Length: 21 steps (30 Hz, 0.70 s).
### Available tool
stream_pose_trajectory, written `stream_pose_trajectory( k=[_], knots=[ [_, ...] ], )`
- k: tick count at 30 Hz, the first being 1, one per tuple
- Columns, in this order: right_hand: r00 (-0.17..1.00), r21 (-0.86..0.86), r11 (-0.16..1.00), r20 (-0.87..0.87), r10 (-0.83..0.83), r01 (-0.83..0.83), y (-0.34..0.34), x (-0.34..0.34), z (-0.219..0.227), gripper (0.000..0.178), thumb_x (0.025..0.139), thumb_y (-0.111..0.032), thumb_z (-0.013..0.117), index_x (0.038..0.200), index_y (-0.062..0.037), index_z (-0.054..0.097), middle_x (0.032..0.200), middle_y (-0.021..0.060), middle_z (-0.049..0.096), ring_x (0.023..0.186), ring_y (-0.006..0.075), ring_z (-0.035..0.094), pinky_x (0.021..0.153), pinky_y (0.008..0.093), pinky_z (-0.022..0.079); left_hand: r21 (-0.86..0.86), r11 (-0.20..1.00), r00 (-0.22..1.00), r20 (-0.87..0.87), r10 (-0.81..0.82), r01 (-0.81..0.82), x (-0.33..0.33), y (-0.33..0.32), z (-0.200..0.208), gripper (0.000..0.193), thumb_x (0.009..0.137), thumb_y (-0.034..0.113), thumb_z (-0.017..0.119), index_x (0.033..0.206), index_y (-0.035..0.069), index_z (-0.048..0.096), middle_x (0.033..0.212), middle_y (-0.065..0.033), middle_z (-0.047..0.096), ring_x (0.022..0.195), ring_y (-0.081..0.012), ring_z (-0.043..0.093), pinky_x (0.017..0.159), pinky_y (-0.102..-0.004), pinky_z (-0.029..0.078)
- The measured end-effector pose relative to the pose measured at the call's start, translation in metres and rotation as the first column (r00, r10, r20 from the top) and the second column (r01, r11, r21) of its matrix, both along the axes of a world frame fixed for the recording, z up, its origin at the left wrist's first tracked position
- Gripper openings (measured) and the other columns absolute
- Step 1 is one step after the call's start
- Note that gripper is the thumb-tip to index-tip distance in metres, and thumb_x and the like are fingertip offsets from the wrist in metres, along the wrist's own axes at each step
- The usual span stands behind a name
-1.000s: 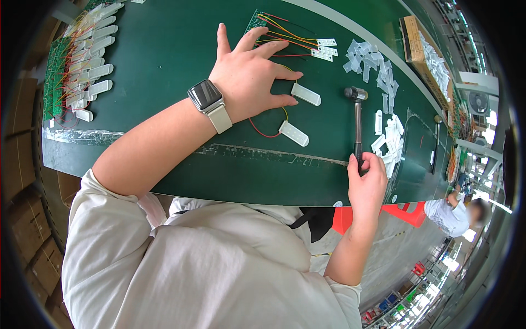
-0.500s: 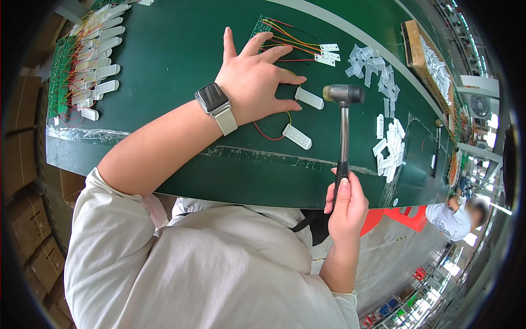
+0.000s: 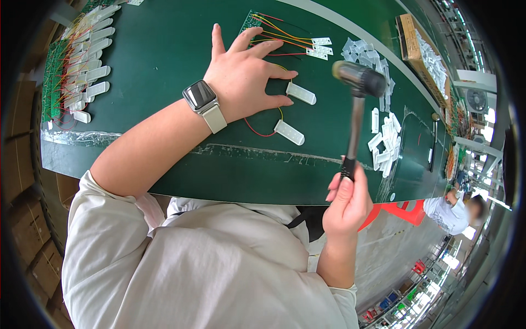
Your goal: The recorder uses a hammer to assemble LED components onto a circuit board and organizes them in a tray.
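Observation:
My left hand [image 3: 241, 82] lies spread over the green bench, fingers apart, a watch on its wrist. Its thumb and index fingertip are close to an oblong white plastic piece [image 3: 302, 93] with a thin yellow wire. A second such piece [image 3: 289, 132], on red and yellow wires, lies just below the thumb. Beyond the fingertips sits a green circuit board [image 3: 251, 21], its wires running to small white perforated strips [image 3: 320, 49]. My right hand [image 3: 348, 203] grips a small mallet [image 3: 355, 123] by its black handle, the two-tone head raised over the bench.
Wired green boards with white pieces [image 3: 82, 66] line the far left. To the right lie a heap of white oblong parts [image 3: 388, 142] and translucent pieces [image 3: 364, 54]. A cardboard box [image 3: 408, 41] of clear parts stands behind. Another person [image 3: 449, 211] is at far right.
The mallet's head has tilted to the right and looks larger; my right hand has shifted slightly. My left hand keeps its spread pose while the whole view slides a little left.

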State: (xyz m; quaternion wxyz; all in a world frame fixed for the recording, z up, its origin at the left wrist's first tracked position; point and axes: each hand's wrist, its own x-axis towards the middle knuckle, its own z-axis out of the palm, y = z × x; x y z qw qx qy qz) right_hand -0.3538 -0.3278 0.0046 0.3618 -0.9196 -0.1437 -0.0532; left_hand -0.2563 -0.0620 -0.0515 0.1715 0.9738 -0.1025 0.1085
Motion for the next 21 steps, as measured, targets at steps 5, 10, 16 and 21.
stream_pose_trajectory(
  k=[5, 10, 16, 21],
  knots=[
    [0.997, -0.319, 0.948, -0.063, -0.049, 0.026, -0.013, -0.005, -0.017, 0.026, 0.106, -0.011, 0.057, 0.125, 0.005, 0.064, 0.077, 0.0154, 0.064, 0.058, 0.0239, 0.061, 0.055, 0.0336, 0.049, -0.001, 1.0, 1.0, 0.006, -0.003, 0.003, 0.0, -0.001, -0.001, 0.047, 0.075, 0.057, 0.083, 0.12, 0.04, 0.078, 0.155, -0.0002, 0.053, 0.151, -0.0309, 0.035, 0.119, -0.0775, 0.009],
    [0.965, -0.024, 0.99, -0.224, -0.139, 0.137, -0.013, -0.016, -0.012, 0.025, 0.106, -0.007, 0.057, 0.126, 0.0054, 0.065, 0.08, 0.0113, 0.067, 0.064, 0.0175, 0.064, 0.058, 0.0296, 0.05, 0.016, 1.0, 1.0, 0.007, 0.004, -0.004, 0.001, 0.001, -0.001, 0.047, 0.075, 0.055, 0.084, 0.12, 0.041, 0.078, 0.155, 0.0001, 0.054, 0.151, -0.0309, 0.036, 0.119, -0.0776, 0.009],
    [0.957, 0.021, 0.961, -0.096, -0.274, 0.277, -0.03, -0.02, -0.016, 0.027, 0.102, -0.008, 0.065, 0.127, 0.0031, 0.066, 0.086, 0.0078, 0.071, 0.068, 0.011, 0.063, 0.062, 0.0264, 0.05, 0.04, 0.999, 0.998, 0.047, -0.032, 0.03, 0.0, 0.006, 0.0, 0.046, 0.078, 0.057, 0.081, 0.121, 0.041, 0.077, 0.152, -0.0001, 0.056, 0.15, -0.0314, 0.036, 0.117, -0.0823, 0.007],
    [0.916, -0.015, 0.922, -0.106, -0.386, 0.386, -0.051, -0.009, -0.026, 0.051, 0.094, -0.012, 0.077, 0.141, -0.004, 0.059, 0.073, 0.0054, 0.064, 0.06, 0.0133, 0.059, 0.059, 0.0294, 0.049, 0.122, 0.99, 0.996, 0.048, -0.079, 0.073, 0.002, -0.004, 0.004, 0.045, 0.082, 0.055, 0.078, 0.123, 0.037, 0.077, 0.152, -0.0017, 0.056, 0.15, -0.0323, 0.037, 0.115, -0.0822, 0.01]
  ],
)
